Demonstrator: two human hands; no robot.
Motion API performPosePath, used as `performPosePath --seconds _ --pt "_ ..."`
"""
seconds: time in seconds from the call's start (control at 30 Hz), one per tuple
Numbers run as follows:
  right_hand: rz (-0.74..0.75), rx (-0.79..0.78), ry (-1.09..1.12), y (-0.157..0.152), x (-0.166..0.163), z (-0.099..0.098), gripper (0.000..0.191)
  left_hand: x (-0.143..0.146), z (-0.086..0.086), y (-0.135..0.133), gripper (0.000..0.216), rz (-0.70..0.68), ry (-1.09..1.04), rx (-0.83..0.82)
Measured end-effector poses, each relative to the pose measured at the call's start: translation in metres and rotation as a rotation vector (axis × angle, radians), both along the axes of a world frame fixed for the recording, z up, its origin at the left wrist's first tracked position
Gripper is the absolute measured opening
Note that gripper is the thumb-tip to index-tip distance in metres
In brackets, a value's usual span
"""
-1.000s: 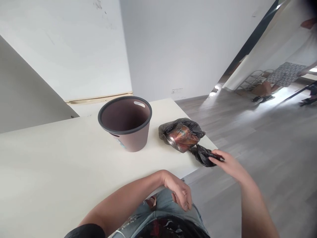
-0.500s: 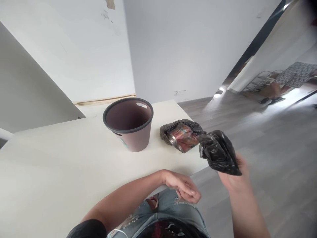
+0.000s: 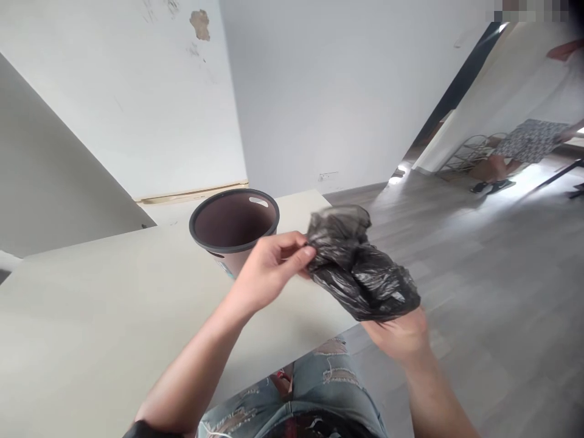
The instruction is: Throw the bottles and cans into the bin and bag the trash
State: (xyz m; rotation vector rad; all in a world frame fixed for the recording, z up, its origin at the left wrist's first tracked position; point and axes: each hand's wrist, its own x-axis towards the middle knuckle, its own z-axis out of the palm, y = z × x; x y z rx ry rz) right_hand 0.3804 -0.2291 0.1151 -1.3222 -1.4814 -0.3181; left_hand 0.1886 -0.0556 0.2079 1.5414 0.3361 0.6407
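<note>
A crumpled black plastic bag (image 3: 365, 280) is held up above the table's right end. My left hand (image 3: 274, 261) pinches the bag's left edge between thumb and fingers. From below and to the right, my right hand (image 3: 401, 334) grips the same bag, its fingers mostly hidden behind the plastic. A thinner, see-through part of black plastic sticks up at the top and is blurred. Just left of the bag, behind my left hand, stands a mauve waste bin (image 3: 232, 222) with a dark rim and cut-out handles. Its visible inside wall is bare.
The bin stands on a white table (image 3: 114, 316) against a scuffed wall (image 3: 319, 91). Grey wood-look floor (image 3: 479, 274) lies to the right. Farther back is another person in patterned shorts (image 3: 531, 140), beside a metal rack (image 3: 469, 152).
My left hand has risen from near my lap to take the bag's edge. My right hand has moved left with the bag. The plastic-wrapped cans on the table are no longer clearly visible.
</note>
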Motion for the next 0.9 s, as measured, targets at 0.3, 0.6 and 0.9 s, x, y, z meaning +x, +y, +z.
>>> performPosePath --seconds 0.3,0.6,0.9 --pt "0.275 0.093 -0.305 0.023 -0.042 0.016 0.026 -0.044 0.015 0.032 0.029 0.416 -0.11 0.103" --pt "0.142 -0.045 0.595 0.064 -0.079 0.075 0.045 -0.049 0.02 0.028 0.026 0.379 0.033 0.217" --pt "0.102 0.016 0.76 0.074 -0.072 0.072 0.014 -0.055 0.022 0.024 0.023 0.486 0.034 0.314"
